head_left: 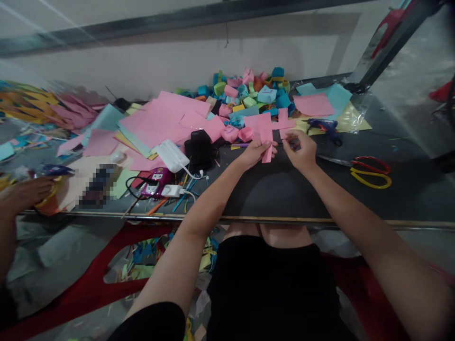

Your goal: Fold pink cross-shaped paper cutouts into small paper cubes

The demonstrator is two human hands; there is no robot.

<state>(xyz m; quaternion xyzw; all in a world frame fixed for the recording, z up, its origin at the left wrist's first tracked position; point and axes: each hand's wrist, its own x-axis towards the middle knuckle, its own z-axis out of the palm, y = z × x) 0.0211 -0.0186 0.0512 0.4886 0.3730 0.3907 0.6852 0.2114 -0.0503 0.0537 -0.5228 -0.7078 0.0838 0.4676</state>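
My left hand [259, 154] is closed on a pink paper strip [266, 135], which stands upright between thumb and fingers. My right hand [301, 149] hovers just right of it, fingers curled and the thumb apart from them, with nothing visible in between. Close behind its fingertips is a pink cross-shaped paper piece [283, 117]; whether they touch it I cannot tell. A purple pen-like stick [242, 145] lies partly behind my left hand. To the right are scissors [369, 171] with red and yellow handles and a blue glue gun [325, 127].
Small folded paper shapes [249, 92] are heaped at the back. Pink sheets [152, 123] spread leftward, near a purple power strip [156, 182], a white adapter [172, 155] and a black object [199, 150]. At far left a co-worker's hand [33, 192] holds yellow-handled scissors.
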